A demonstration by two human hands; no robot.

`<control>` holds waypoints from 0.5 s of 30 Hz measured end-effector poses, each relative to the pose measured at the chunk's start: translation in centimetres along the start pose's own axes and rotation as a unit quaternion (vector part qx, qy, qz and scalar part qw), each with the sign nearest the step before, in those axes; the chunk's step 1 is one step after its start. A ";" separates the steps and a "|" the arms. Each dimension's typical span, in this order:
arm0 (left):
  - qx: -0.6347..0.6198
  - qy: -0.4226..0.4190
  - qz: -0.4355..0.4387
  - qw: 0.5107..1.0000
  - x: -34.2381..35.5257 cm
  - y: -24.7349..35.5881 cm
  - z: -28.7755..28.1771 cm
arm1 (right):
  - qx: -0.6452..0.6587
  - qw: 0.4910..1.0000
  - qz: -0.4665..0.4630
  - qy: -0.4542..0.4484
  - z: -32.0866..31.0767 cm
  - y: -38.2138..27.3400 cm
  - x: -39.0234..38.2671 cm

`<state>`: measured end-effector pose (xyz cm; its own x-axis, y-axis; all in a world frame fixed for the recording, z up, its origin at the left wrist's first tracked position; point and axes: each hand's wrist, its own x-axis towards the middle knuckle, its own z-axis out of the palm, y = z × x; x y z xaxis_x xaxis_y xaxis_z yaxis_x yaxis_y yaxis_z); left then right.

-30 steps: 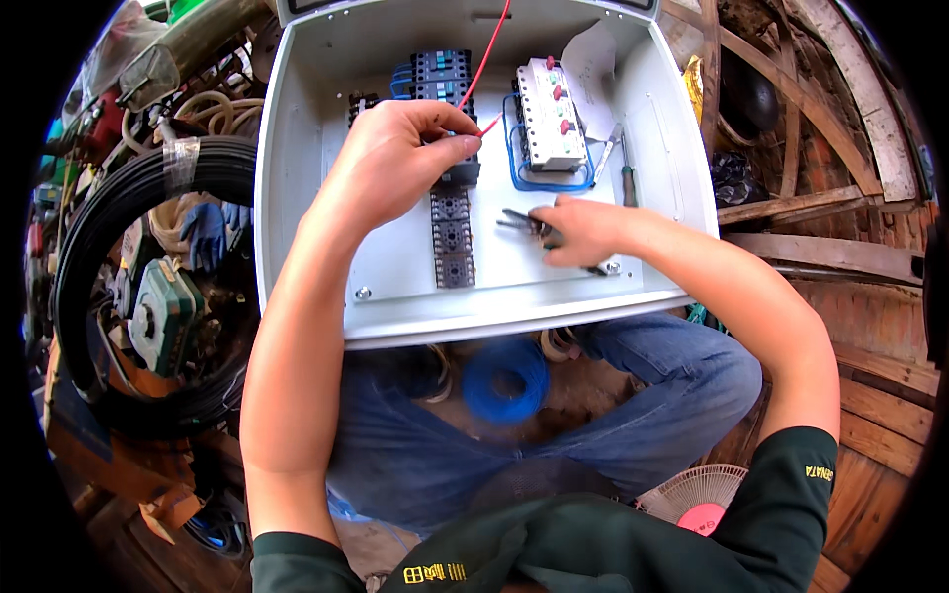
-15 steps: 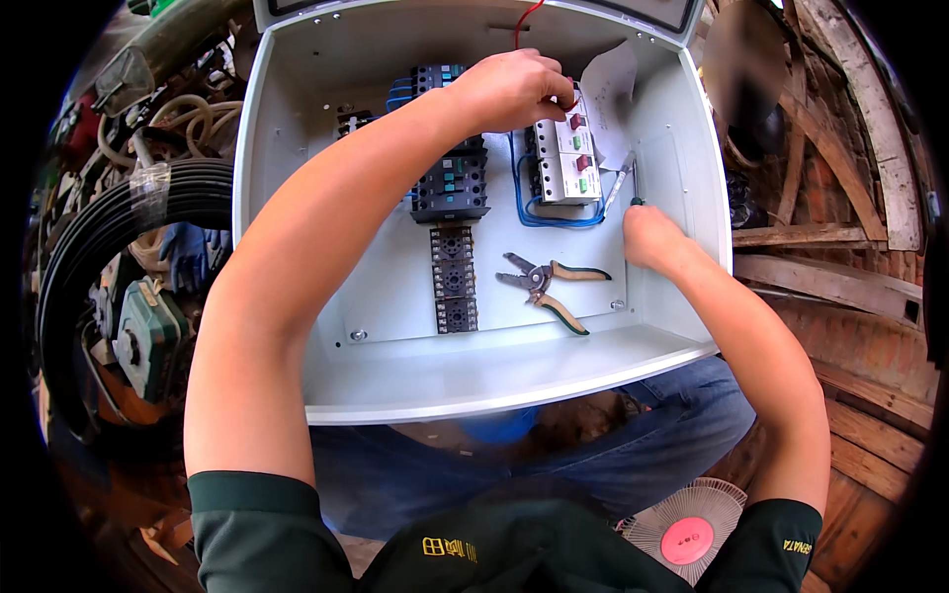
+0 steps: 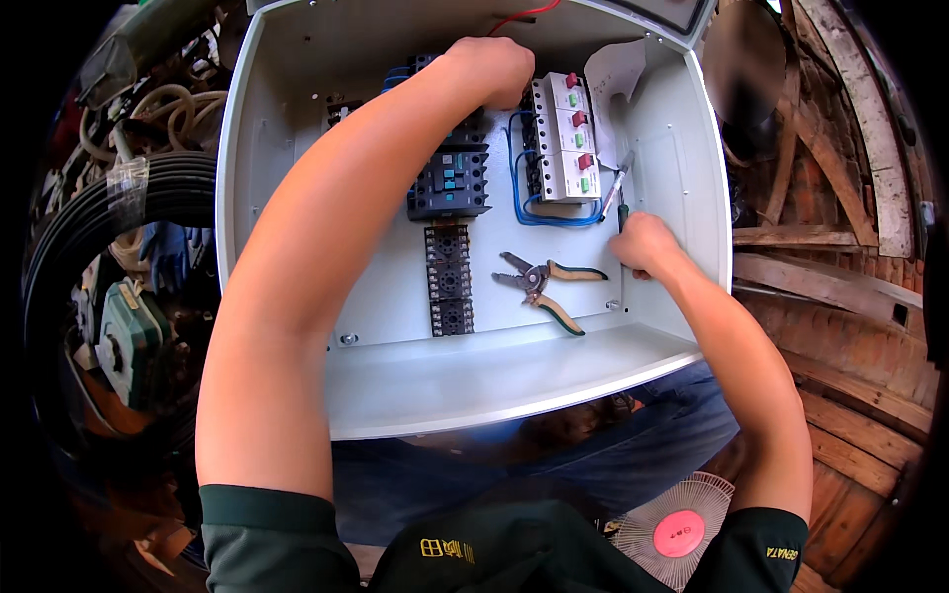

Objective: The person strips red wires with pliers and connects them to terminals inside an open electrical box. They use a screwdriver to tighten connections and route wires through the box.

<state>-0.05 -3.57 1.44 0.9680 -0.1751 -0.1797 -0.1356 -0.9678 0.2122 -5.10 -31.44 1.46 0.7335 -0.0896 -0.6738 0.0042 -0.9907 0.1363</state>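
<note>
My left hand [image 3: 499, 71] is closed at the top of the grey metal enclosure, above the black contactors [image 3: 448, 186]. A red wire [image 3: 524, 15] runs behind this hand and appears held in it; the fingertips are hidden. To its right stands a row of white circuit breakers [image 3: 565, 140] with red and green buttons and blue wires [image 3: 554, 221] looped below. By the right wall my right hand [image 3: 647, 242] is closed around a screwdriver [image 3: 623, 213], its dark green handle showing above the fingers. Wire strippers [image 3: 539, 282] lie spread on the back plate.
Black relay sockets [image 3: 450, 282] sit below the contactors. A marker pen [image 3: 617, 184] and a sheet of paper [image 3: 611, 84] are beside the breakers. The enclosure's front rim [image 3: 514, 410] is near my lap. A black cable coil [image 3: 74, 222] lies left, a fan [image 3: 680, 534] below right.
My left hand has moved left from the breakers toward the contactors, and the red wire shifted with it. My right hand has come slightly lower, and the screwdriver's green handle now shows above it.
</note>
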 end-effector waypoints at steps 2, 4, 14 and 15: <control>-0.019 -0.001 0.014 1.000 0.8 -0.4 -0.1 | -0.076 0.994 -0.052 0.054 -0.2 0.2 -0.7; -0.033 -0.020 0.041 0.998 2.1 -1.4 -0.1 | -0.200 0.954 -0.150 0.166 0.0 1.3 -1.4; -0.081 -0.090 0.025 0.992 4.4 -2.4 0.7 | 0.193 0.901 -0.246 0.299 -10.9 0.9 -10.2; -0.081 -0.107 0.009 0.991 4.5 -2.4 0.8 | 0.293 0.876 -0.275 0.268 -12.0 0.2 -9.9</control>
<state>4.50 -2.17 -0.61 0.8966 -0.2437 -0.3697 -0.1010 -0.9254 0.3652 -4.21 -29.53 16.83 0.9445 0.3227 -0.0616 0.2223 -0.7659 -0.6033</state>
